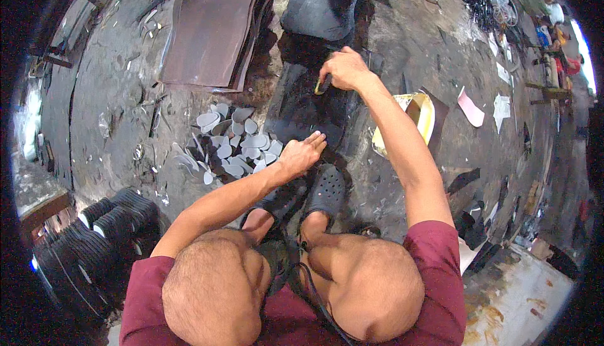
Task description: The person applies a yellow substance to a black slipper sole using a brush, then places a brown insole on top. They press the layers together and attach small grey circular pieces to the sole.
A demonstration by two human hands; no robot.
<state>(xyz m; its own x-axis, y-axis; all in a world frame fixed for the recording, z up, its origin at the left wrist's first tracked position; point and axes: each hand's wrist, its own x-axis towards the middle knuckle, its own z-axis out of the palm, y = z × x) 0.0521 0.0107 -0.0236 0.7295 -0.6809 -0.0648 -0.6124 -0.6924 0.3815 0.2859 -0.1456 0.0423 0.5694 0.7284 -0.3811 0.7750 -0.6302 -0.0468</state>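
My right hand (345, 70) is closed around a small yellow tool (319, 86), its kind too small to make out. It is over the far part of a dark flat board (299, 91) on the floor. My left hand (305, 154) lies with fingers stretched out on a black piece (305, 133) at the board's near end, just beyond my shoes. The outline of that piece blends into the dark board. Beside my left hand is a pile of grey rounded cut-out pieces (233, 141).
Large brown sheets (211, 28) are stacked at the far left. A black rounded block (319, 6) stands beyond the board. To the right are a yellow-lined open container (415, 116) and a pink scrap (470, 108). Black sole-shaped pieces (94, 245) are piled at the lower left.
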